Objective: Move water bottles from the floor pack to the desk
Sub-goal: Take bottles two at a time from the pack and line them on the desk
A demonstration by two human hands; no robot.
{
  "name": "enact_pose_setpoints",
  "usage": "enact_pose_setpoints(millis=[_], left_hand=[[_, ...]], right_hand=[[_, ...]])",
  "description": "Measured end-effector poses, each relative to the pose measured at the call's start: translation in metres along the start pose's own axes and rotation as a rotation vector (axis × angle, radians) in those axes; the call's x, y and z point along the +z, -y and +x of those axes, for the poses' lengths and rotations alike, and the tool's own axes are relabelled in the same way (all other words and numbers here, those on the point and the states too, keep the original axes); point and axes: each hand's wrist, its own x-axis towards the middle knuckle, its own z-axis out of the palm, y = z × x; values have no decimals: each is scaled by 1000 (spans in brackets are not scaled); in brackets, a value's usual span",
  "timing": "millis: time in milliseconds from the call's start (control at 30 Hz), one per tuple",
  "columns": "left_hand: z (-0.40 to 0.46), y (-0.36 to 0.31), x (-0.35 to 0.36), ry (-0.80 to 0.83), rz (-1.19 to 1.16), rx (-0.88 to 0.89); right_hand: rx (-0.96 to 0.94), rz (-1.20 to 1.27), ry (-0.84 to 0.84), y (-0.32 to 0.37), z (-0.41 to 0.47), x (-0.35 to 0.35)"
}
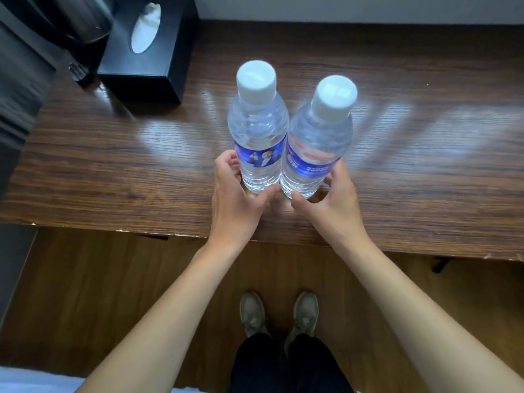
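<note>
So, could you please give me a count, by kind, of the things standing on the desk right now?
Water bottles: 2, the left bottle and the right bottle, upright and side by side
Tissue boxes: 1, the black tissue box
Kettles: 1, the kettle, partly cut off by the frame
Total: 4 things on the desk

Left hand [236, 191] fingers curl out of sight behind the left bottle [256, 129], and the right hand [330, 199] hides its fingertips behind the right bottle [317, 140] — grip or light touch, can't tell. Label print is too blurred to read. The kettle [71, 21] and tissue box [150, 43] run off the top edge.
</note>
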Motion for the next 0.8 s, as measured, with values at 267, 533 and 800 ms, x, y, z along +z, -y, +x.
enact_pose_setpoints(millis=[267,533,800], left_hand=[[-1,-1,-8,116,-149,22],[-4,-2,-3,-54,7,14],[-5,-1,-2,11,85,75]], right_hand=[[27,-176,-218,-8,-7,15],[-70,-112,-63,-20,8,-2],[-81,-25,-10,-17,8,0]])
